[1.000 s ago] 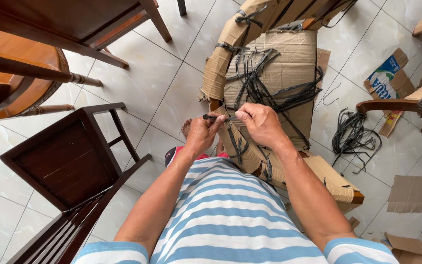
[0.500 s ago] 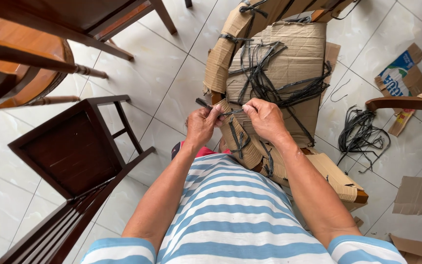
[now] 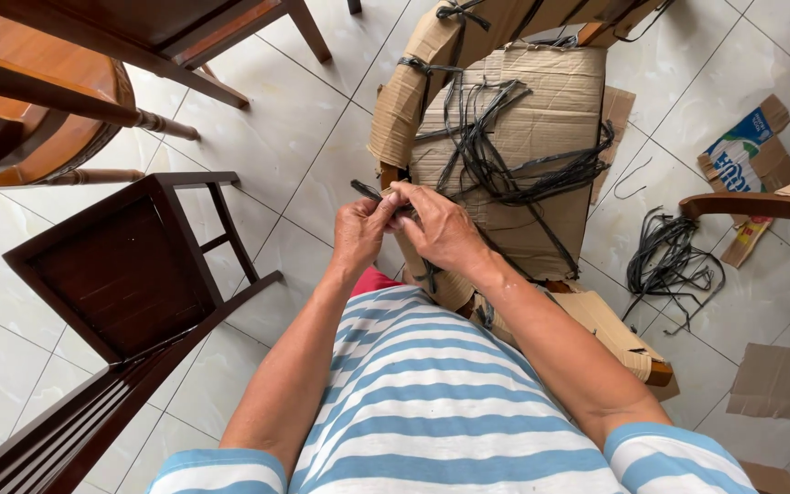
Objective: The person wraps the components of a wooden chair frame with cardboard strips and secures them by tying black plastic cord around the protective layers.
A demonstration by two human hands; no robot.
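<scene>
Where your two hands meet, you pinch a thin, flat black strap [image 3: 366, 190], dull like plastic cord, its short end poking out past your left thumb. Your left hand [image 3: 361, 231] is curled shut around it, fingers folded into the palm. Your right hand [image 3: 441, 229] presses against the left, fingers bent and closed on the same strap. Just beyond your knuckles stands a chair wrapped in cardboard [image 3: 541, 110], brown, creased and ribbed, bent over the arms and seat. More black straps [image 3: 505, 160] lie tangled across it in loose loops, and some are knotted tight around the padded arm. Off to the right of your right hand, well apart, a loose bundle of strap [image 3: 665, 265] sits on the glossy white tile floor [image 3: 276, 137] among torn cardboard scraps [image 3: 774, 380]. To the left of your left hand is a dark wooden chair [image 3: 116, 274], smooth and square-framed.
</scene>
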